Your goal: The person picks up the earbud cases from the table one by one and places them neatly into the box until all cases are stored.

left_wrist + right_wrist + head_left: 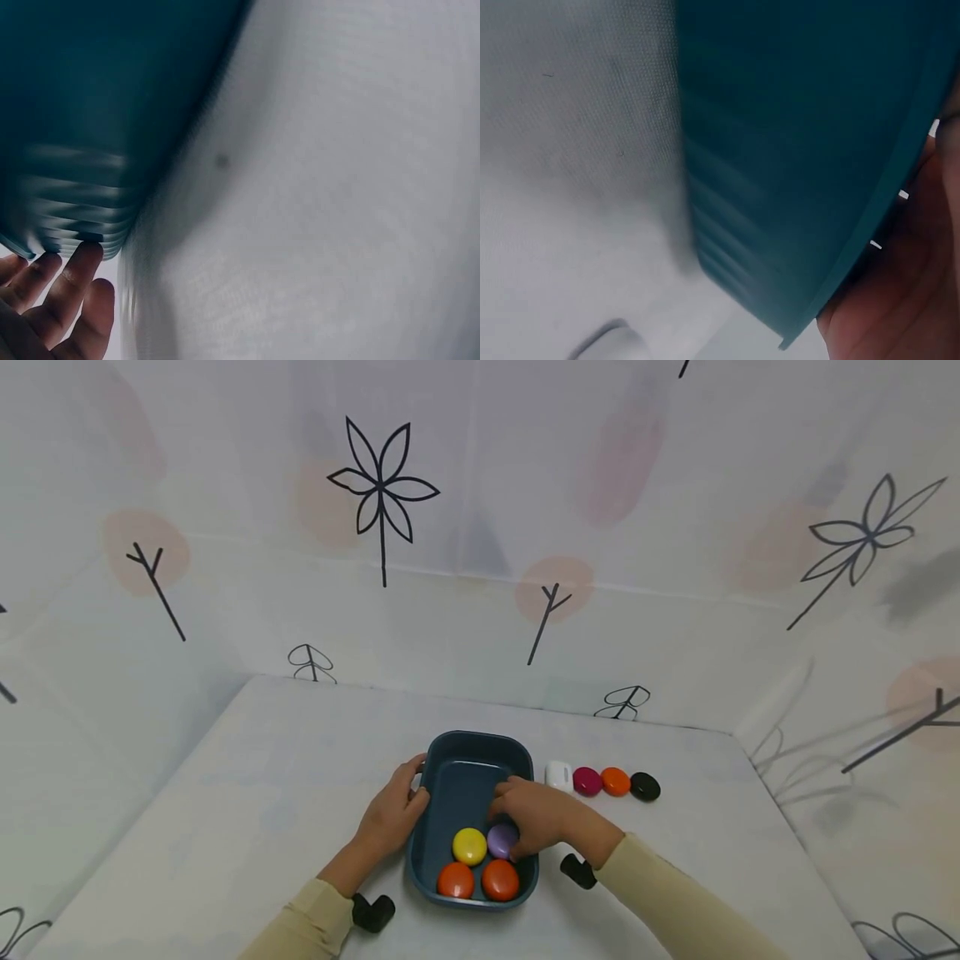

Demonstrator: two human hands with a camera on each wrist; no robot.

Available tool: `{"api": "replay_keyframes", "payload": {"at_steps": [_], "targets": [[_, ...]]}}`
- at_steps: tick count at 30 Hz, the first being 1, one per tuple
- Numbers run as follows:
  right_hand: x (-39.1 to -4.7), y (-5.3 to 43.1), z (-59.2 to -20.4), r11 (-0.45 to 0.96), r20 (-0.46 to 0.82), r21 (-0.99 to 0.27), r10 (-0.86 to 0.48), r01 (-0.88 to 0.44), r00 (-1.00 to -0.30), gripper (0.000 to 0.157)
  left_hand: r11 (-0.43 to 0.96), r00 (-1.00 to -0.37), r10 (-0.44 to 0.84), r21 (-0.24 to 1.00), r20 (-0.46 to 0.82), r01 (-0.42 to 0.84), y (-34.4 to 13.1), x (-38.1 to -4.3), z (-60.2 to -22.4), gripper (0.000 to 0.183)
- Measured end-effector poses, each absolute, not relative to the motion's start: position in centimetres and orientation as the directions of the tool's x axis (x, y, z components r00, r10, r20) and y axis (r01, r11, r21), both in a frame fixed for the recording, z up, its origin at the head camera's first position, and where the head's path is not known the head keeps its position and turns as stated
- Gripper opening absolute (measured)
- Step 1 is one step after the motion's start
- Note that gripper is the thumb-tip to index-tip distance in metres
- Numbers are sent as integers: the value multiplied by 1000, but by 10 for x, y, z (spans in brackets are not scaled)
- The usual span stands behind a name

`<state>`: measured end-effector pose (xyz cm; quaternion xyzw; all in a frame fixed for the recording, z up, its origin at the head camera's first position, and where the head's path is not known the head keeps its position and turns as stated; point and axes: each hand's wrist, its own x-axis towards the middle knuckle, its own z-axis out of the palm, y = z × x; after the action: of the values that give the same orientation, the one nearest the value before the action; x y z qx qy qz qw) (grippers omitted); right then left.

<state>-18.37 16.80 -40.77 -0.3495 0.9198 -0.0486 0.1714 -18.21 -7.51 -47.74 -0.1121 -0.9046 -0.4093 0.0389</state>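
Note:
A dark teal rectangular tray [450, 802] stands on the table in the head view. My left hand [392, 814] holds its left side, thumb at the rim; in the left wrist view the fingers [71, 285] touch its ribbed outer wall. Over the right rim reaches my right hand [536, 814], its curled fingers and thumb around a glossy purple disc [502, 841] inside the tray. Beside that lies a yellow disc [469, 846]. Two red-orange discs, one left [455, 880] and one right [500, 880], sit at the near end. In the right wrist view, the tray wall hides the right fingertips.
Right of the tray, a row runs across the white table [300, 760]: a white piece [558, 776], a crimson disc [587, 782], an orange disc [616, 782] and a black disc [645, 787]. Patterned cloth walls rise behind and at both sides. Black devices are worn at both wrists.

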Motion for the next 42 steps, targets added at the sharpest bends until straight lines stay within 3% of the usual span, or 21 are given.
{"api": "replay_keyframes", "payload": {"at_steps": [25,42], "targets": [[-187,163,-419,747,-289,-174,-661,-642,-692,42,625,-976,141,750,164,216,-73,-179,-475,51],[-186,168,-411,736,-199,-272,-673,-620,-712,40,627,-974,154,745,167,227,-74,-181,-476,52]]}}
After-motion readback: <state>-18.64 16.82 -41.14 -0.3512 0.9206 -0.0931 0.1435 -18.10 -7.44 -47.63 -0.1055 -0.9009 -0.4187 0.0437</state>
